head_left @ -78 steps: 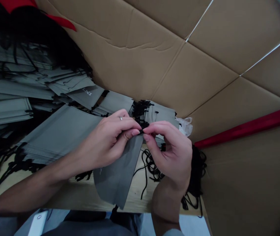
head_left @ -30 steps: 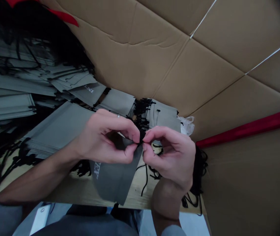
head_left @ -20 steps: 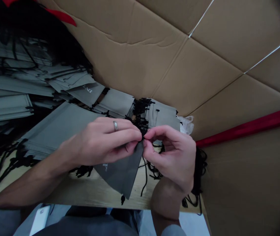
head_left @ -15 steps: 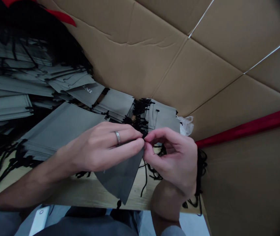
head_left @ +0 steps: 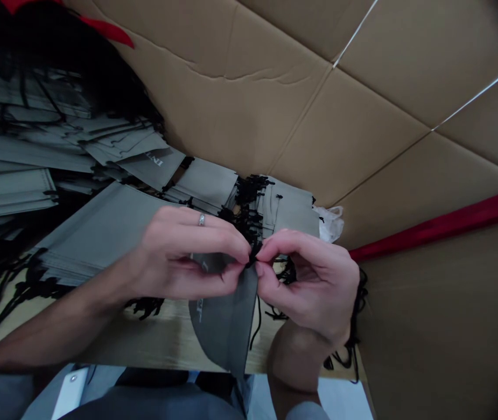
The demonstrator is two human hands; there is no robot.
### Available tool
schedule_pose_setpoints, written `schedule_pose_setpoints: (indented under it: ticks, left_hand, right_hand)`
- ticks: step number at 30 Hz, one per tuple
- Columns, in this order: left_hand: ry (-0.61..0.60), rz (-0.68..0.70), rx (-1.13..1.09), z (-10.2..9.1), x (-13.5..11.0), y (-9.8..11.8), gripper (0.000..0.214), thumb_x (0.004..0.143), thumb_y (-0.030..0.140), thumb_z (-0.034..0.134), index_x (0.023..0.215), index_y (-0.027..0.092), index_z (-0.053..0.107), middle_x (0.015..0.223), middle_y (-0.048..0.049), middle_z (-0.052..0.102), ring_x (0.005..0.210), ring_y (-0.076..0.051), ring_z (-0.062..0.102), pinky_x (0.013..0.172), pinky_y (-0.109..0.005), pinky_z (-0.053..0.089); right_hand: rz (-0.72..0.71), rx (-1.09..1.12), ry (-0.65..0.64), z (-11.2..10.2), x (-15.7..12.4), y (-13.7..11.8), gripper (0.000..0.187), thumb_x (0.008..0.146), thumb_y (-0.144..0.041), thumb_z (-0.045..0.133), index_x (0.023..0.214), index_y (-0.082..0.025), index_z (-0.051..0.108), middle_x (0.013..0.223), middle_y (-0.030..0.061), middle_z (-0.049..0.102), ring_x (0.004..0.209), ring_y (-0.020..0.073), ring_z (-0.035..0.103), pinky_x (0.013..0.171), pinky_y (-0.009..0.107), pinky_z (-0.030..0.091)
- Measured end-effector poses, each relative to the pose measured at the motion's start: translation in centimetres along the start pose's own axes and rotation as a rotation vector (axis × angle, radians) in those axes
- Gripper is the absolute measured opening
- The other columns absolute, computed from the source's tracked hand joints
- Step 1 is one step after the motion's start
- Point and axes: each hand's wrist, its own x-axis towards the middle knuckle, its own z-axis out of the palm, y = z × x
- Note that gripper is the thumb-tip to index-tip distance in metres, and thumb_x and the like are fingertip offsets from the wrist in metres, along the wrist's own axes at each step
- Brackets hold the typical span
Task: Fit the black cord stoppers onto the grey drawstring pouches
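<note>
A grey drawstring pouch point(head_left: 223, 326) with pale lettering hangs below my hands, above the table's front edge. My left hand point(head_left: 188, 251), a ring on one finger, pinches the pouch's upper corner where a black cord point(head_left: 253, 253) comes out. Thumb and forefinger of my right hand point(head_left: 310, 280) are pinched together on the black cord right beside it. The fingertips of both hands almost meet, and they partly hide the cord there. A loose cord end point(head_left: 258, 326) dangles under my right fingertips.
Stacked grey pouches point(head_left: 95, 233) lie to the left, with a larger heap point(head_left: 21, 140) behind. More stacks point(head_left: 293, 204) stand against the cardboard wall point(head_left: 240, 105). A clear plastic bag point(head_left: 331, 223) is at the back right. Red ribbon point(head_left: 441, 224) crosses the cardboard on the right.
My left hand has turned from flat fingers to a pinch at the corner. The pouch has swung to hang more upright, its lettering now showing. My right hand has barely moved.
</note>
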Motion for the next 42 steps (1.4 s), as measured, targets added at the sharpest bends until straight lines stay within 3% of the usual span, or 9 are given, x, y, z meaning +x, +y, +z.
schedule_pose_setpoints:
  ticks: [3, 9, 13, 22, 30, 33, 37, 39, 42]
  left_hand:
    - [-0.004, -0.052, -0.083, 0.1, 0.1, -0.2, 0.015, 0.092, 0.012, 0.082, 0.094, 0.024, 0.074, 0.085, 0.0014, 0.084, 0.075, -0.014, 0.082, 0.068, -0.020, 0.068]
    - [-0.034, 0.220, 0.350, 0.0, -0.6, -0.2, 0.017, 0.100, 0.011, 0.080, 0.113, 0.020, 0.074, 0.105, -0.0051, 0.087, 0.097, -0.020, 0.087, 0.089, -0.031, 0.075]
    - [-0.077, 0.201, 0.397, -0.1, -1.0, 0.0, 0.016, 0.104, 0.015, 0.076, 0.116, 0.024, 0.075, 0.104, -0.0024, 0.086, 0.101, -0.022, 0.087, 0.090, -0.034, 0.077]
    - [0.020, 0.087, 0.157, 0.1, -0.5, 0.0, 0.018, 0.092, 0.009, 0.084, 0.099, 0.021, 0.073, 0.094, 0.0001, 0.086, 0.081, -0.014, 0.085, 0.079, -0.022, 0.072]
    - [0.049, -0.087, -0.118, 0.2, 0.3, -0.4, 0.013, 0.085, 0.012, 0.084, 0.090, 0.022, 0.076, 0.080, 0.0021, 0.084, 0.068, -0.013, 0.080, 0.061, -0.021, 0.066]
    - [0.034, -0.013, -0.021, 0.3, 0.2, -0.5, 0.015, 0.087, 0.010, 0.086, 0.095, 0.019, 0.077, 0.087, -0.0007, 0.086, 0.074, -0.014, 0.083, 0.070, -0.020, 0.068]
    - [-0.022, 0.214, 0.308, 0.2, -0.3, 0.1, 0.016, 0.097, 0.006, 0.081, 0.109, 0.015, 0.074, 0.103, -0.0085, 0.087, 0.095, -0.021, 0.087, 0.087, -0.029, 0.073]
    - [-0.045, 0.273, 0.388, 0.2, -0.4, 0.3, 0.016, 0.099, 0.004, 0.077, 0.111, 0.012, 0.072, 0.104, -0.0114, 0.087, 0.099, -0.025, 0.087, 0.087, -0.033, 0.074]
    - [-0.037, 0.258, 0.368, 0.2, -0.5, 0.4, 0.014, 0.100, 0.006, 0.078, 0.109, 0.013, 0.072, 0.103, -0.0102, 0.087, 0.094, -0.023, 0.087, 0.084, -0.032, 0.073]
  right_hand:
    - [-0.001, 0.002, 0.009, 0.0, 0.0, 0.1, 0.024, 0.081, -0.003, 0.074, 0.090, -0.025, 0.076, 0.082, -0.0039, 0.077, 0.075, 0.0158, 0.074, 0.067, 0.029, 0.062]
    - [0.042, -0.181, 0.045, 0.2, 0.2, 0.1, 0.018, 0.086, -0.007, 0.073, 0.090, -0.025, 0.075, 0.081, -0.0054, 0.077, 0.068, 0.0121, 0.070, 0.067, 0.026, 0.062]
    - [0.037, -0.240, 0.045, 0.5, 0.2, -0.3, 0.016, 0.087, -0.008, 0.072, 0.088, -0.024, 0.074, 0.079, -0.0058, 0.076, 0.065, 0.0116, 0.068, 0.067, 0.026, 0.063]
    - [-0.028, -0.109, 0.007, 0.2, 0.3, -0.5, 0.019, 0.086, -0.004, 0.072, 0.089, -0.022, 0.073, 0.082, -0.0037, 0.073, 0.072, 0.0122, 0.069, 0.067, 0.027, 0.059]
    - [-0.056, 0.016, 0.045, 0.4, 0.2, 0.2, 0.023, 0.085, -0.003, 0.074, 0.091, -0.025, 0.075, 0.081, -0.0025, 0.074, 0.073, 0.0169, 0.071, 0.065, 0.032, 0.060]
    - [-0.025, -0.030, 0.048, 0.2, 0.2, 0.2, 0.023, 0.085, -0.003, 0.073, 0.092, -0.025, 0.075, 0.084, -0.0030, 0.075, 0.074, 0.0156, 0.072, 0.067, 0.031, 0.060]
    - [-0.011, -0.175, 0.039, 0.1, 0.2, -0.2, 0.019, 0.088, -0.004, 0.072, 0.089, -0.023, 0.073, 0.083, -0.0047, 0.075, 0.072, 0.0114, 0.069, 0.069, 0.027, 0.060]
    - [-0.018, -0.225, 0.038, 0.2, 0.3, -0.3, 0.017, 0.090, -0.005, 0.071, 0.088, -0.022, 0.072, 0.081, -0.0049, 0.074, 0.071, 0.0103, 0.068, 0.070, 0.026, 0.059]
    - [-0.050, -0.243, 0.035, 0.3, 0.3, -0.4, 0.017, 0.090, -0.004, 0.070, 0.088, -0.021, 0.072, 0.082, -0.0043, 0.073, 0.072, 0.0098, 0.067, 0.071, 0.025, 0.059]
